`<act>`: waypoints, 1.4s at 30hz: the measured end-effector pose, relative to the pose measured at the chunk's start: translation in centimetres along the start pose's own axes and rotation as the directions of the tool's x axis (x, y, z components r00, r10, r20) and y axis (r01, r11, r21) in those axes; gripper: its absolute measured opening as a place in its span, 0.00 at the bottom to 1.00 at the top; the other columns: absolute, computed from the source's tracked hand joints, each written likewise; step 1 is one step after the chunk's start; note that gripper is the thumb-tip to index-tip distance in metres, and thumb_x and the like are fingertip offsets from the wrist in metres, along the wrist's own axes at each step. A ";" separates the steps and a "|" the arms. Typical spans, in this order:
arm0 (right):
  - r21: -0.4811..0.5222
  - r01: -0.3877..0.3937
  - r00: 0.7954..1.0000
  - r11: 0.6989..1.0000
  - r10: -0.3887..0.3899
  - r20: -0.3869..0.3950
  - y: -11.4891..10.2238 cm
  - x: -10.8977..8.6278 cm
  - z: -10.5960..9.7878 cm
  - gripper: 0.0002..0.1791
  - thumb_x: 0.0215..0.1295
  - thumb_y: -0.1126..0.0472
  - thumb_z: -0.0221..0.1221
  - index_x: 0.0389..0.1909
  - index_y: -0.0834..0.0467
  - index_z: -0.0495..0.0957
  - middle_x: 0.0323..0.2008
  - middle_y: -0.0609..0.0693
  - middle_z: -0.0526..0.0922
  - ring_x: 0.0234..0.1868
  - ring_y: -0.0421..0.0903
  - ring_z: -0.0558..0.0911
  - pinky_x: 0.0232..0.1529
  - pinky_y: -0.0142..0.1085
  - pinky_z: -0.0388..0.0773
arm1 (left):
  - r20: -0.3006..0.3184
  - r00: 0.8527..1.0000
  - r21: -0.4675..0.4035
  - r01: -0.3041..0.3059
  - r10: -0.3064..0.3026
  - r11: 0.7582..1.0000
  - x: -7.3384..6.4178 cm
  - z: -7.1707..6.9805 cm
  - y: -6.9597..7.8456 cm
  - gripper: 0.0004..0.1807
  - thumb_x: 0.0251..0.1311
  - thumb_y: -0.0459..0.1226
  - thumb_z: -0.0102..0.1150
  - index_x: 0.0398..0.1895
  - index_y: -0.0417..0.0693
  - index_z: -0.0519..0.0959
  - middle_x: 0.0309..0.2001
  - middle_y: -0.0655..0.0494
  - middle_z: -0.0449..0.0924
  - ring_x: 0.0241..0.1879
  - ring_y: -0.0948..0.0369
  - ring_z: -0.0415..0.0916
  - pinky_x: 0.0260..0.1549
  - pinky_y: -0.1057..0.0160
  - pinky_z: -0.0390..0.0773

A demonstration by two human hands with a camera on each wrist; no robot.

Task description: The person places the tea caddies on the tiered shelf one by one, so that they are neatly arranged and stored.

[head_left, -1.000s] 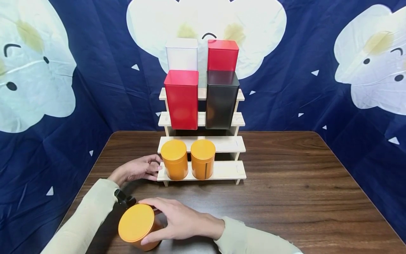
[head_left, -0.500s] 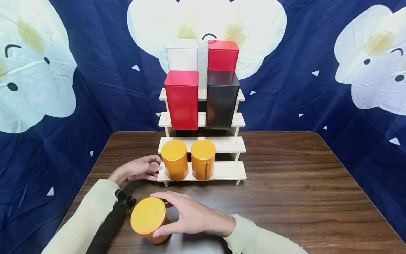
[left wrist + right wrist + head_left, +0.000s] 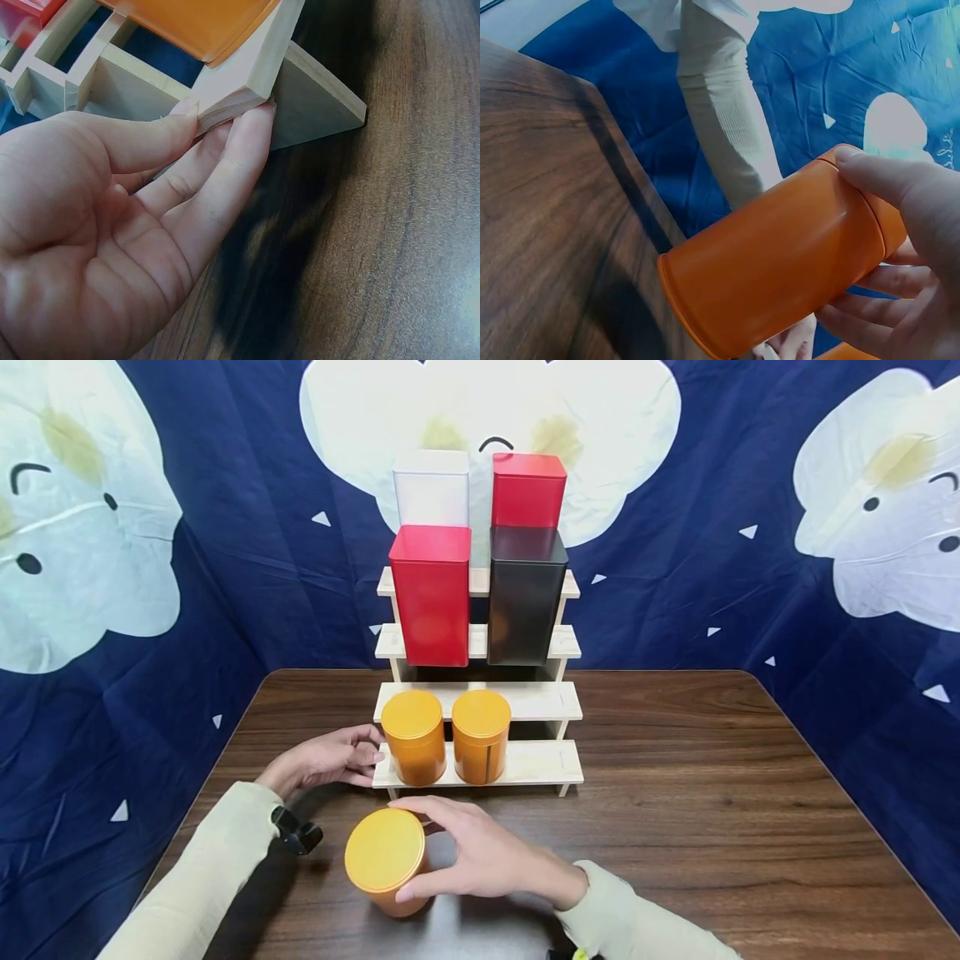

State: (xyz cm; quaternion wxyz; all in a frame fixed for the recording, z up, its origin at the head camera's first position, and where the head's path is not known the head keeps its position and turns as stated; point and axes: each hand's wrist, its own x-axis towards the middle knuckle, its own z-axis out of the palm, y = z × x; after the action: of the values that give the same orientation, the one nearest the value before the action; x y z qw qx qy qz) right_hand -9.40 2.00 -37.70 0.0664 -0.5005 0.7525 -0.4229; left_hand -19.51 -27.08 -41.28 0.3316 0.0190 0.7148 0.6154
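Note:
An orange round canister (image 3: 385, 852) with a lid is gripped near its top by my right hand (image 3: 480, 852); in the right wrist view the canister (image 3: 780, 255) is held above the table, thumb on one side and fingers on the other. My left hand (image 3: 330, 758) pinches the left end of the lowest step of a pale wooden tiered stand (image 3: 540, 763). Close up in the left wrist view, the thumb and fingertips of the left hand (image 3: 150, 202) hold the board's corner. Two more orange canisters, one left (image 3: 414, 739) and one right (image 3: 481, 739), stand on that lowest step.
Higher on the stand are a tall red tin (image 3: 431, 602) and a black tin (image 3: 526, 602). Behind them stand a white tin (image 3: 431, 489) and another red tin (image 3: 528, 492). The dark wooden table (image 3: 712, 810) meets a blue cloth backdrop (image 3: 247, 468).
My right hand has carried the orange canister rightward and forward, closer to the stand. The left hand has stayed at the step's end.

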 end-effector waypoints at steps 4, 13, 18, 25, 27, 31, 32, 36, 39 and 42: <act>0.017 -0.018 1.000 1.000 0.018 -0.015 0.1 -0.5 -0.7 0.43 0.51 0.50 0.71 0.67 0.51 0.62 0.57 0.42 0.75 0.53 0.32 0.77 0.54 0.28 0.75 | -0.003 1.000 -0.011 0.003 -0.003 1.000 0.0 0.1 0.0 0.15 0.67 0.32 0.52 0.51 0.41 0.61 0.41 0.48 0.70 0.37 0.58 0.77 0.41 0.58 0.83; 0.041 -0.069 0.996 0.997 0.071 -0.055 0.3 -1.4 -2.5 0.43 0.51 0.47 0.70 0.67 0.49 0.62 0.57 0.40 0.75 0.54 0.34 0.77 0.55 0.31 0.75 | -0.005 1.000 -0.017 0.006 -0.006 1.000 -0.1 0.1 0.1 0.14 0.67 0.32 0.52 0.51 0.42 0.62 0.40 0.49 0.71 0.37 0.58 0.77 0.42 0.57 0.82; 0.028 -0.096 0.992 0.995 0.098 -0.080 0.4 -1.9 -3.4 0.42 0.51 0.46 0.70 0.67 0.49 0.63 0.59 0.41 0.75 0.54 0.35 0.77 0.56 0.34 0.75 | 0.014 1.000 -0.021 -0.009 0.009 1.000 -0.2 0.1 0.1 0.14 0.68 0.31 0.50 0.52 0.40 0.60 0.39 0.49 0.71 0.37 0.58 0.78 0.42 0.57 0.82; 0.032 -0.148 0.984 0.989 0.150 -0.099 0.2 -2.8 -4.8 0.42 0.49 0.45 0.71 0.66 0.44 0.64 0.60 0.38 0.74 0.55 0.36 0.77 0.57 0.34 0.74 | 0.020 1.000 -0.023 -0.021 0.021 1.000 -0.2 0.1 0.1 0.13 0.68 0.31 0.50 0.51 0.40 0.60 0.39 0.50 0.71 0.37 0.58 0.77 0.42 0.58 0.82; 0.039 -0.172 0.979 0.984 0.175 -0.101 0.2 -3.1 -5.1 0.42 0.49 0.44 0.71 0.66 0.41 0.63 0.59 0.36 0.74 0.54 0.35 0.77 0.57 0.34 0.74 | 0.017 1.000 -0.018 -0.018 0.019 1.000 -0.2 0.1 0.0 0.13 0.68 0.31 0.50 0.51 0.40 0.61 0.40 0.50 0.70 0.37 0.58 0.77 0.43 0.58 0.82; 0.041 -0.195 0.974 0.980 0.199 -0.107 0.2 -3.8 -5.8 0.42 0.49 0.44 0.71 0.66 0.41 0.64 0.58 0.34 0.74 0.54 0.36 0.77 0.56 0.34 0.75 | 0.008 1.000 -0.010 -0.014 0.014 1.000 -0.2 0.1 0.0 0.14 0.67 0.32 0.52 0.51 0.40 0.61 0.40 0.49 0.69 0.36 0.58 0.76 0.43 0.57 0.82; 0.036 -0.195 0.974 0.980 0.198 -0.112 0.3 -4.0 -6.0 0.42 0.49 0.44 0.71 0.66 0.43 0.64 0.58 0.35 0.74 0.54 0.36 0.77 0.56 0.34 0.75 | 0.009 1.000 -0.011 -0.014 0.014 1.000 -0.2 0.1 0.0 0.15 0.67 0.32 0.52 0.51 0.41 0.61 0.40 0.49 0.70 0.37 0.58 0.76 0.43 0.57 0.82; 0.019 -0.205 0.969 0.979 0.206 -0.139 0.5 -4.8 -6.7 0.42 0.49 0.44 0.71 0.66 0.46 0.65 0.58 0.35 0.74 0.55 0.36 0.77 0.57 0.34 0.75 | 0.016 1.000 -0.009 -0.021 0.021 1.000 -0.2 0.1 -0.1 0.14 0.67 0.32 0.52 0.50 0.41 0.61 0.40 0.49 0.70 0.38 0.58 0.77 0.44 0.56 0.82; 0.014 -0.201 0.965 0.979 0.201 -0.169 0.6 -5.5 -7.4 0.42 0.48 0.45 0.72 0.65 0.46 0.66 0.59 0.37 0.74 0.55 0.37 0.76 0.56 0.35 0.75 | 0.018 1.000 -0.008 -0.023 0.023 1.000 -0.1 0.0 -0.1 0.14 0.67 0.32 0.52 0.50 0.42 0.61 0.40 0.49 0.70 0.38 0.58 0.77 0.44 0.56 0.82; 0.016 -0.193 0.961 0.981 0.192 -0.200 0.8 -6.0 -8.1 0.41 0.49 0.47 0.72 0.65 0.45 0.66 0.60 0.40 0.74 0.55 0.39 0.77 0.55 0.36 0.76 | 0.018 1.000 -0.009 -0.021 0.021 1.000 -0.1 0.0 -0.1 0.13 0.67 0.32 0.52 0.49 0.42 0.61 0.40 0.49 0.70 0.37 0.58 0.77 0.44 0.56 0.82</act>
State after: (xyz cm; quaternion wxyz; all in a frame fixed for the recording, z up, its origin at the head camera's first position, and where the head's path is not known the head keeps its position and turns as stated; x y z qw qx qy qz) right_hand -11.25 11.56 -35.12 0.0300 -0.3800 0.8012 -0.4612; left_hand -19.40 -27.13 -41.28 0.3315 0.0305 0.7088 0.6219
